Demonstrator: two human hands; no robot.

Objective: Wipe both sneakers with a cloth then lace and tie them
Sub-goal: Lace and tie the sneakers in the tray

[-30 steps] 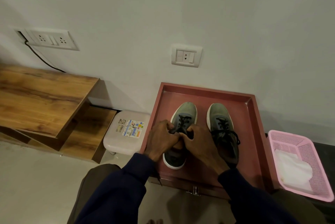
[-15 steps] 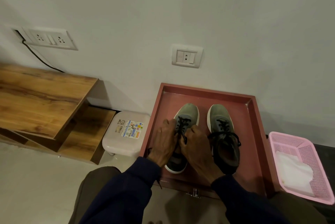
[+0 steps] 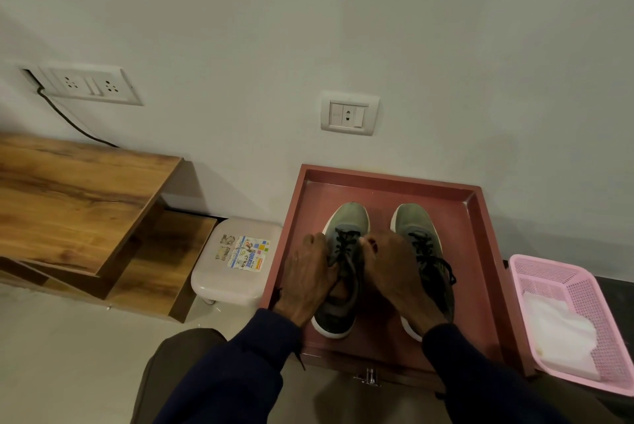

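- One pale wall [image 3: 343, 29] backs the scene, with a wooden table [image 3: 68, 197] at the far left.
- Against the wall sits a red tray [image 3: 480, 269]. It carries both sneakers side by side, toes to the wall and not quite touching.
- Just right of the tray is a pink basket [image 3: 583, 272] with the white cloth [image 3: 562, 331] lying in it, so I judge the wiping to be over.
- Left of the tray stands a small white stool [image 3: 219, 283].
- The right sneaker [image 3: 411, 218] looks laced, its bow [image 3: 429, 252] loose across the tongue.
- The left sneaker [image 3: 346, 218] is the one in hand, and the step looks like lacing or tying it.
- The left hand [image 3: 308, 279] curls against that sneaker's outer side, its fingers bent round a strand at the throat.
- The right hand [image 3: 394, 272] comes in from the other side, fingers pressed together and pinching the black laces [image 3: 344, 245] near the upper eyelets.
- Exactly which strand each hand has is hidden.
- Next, I judge, the two ends need drawing snug evenly, then crossing and looping into a bow, with the heel kept from sliding on the tray.
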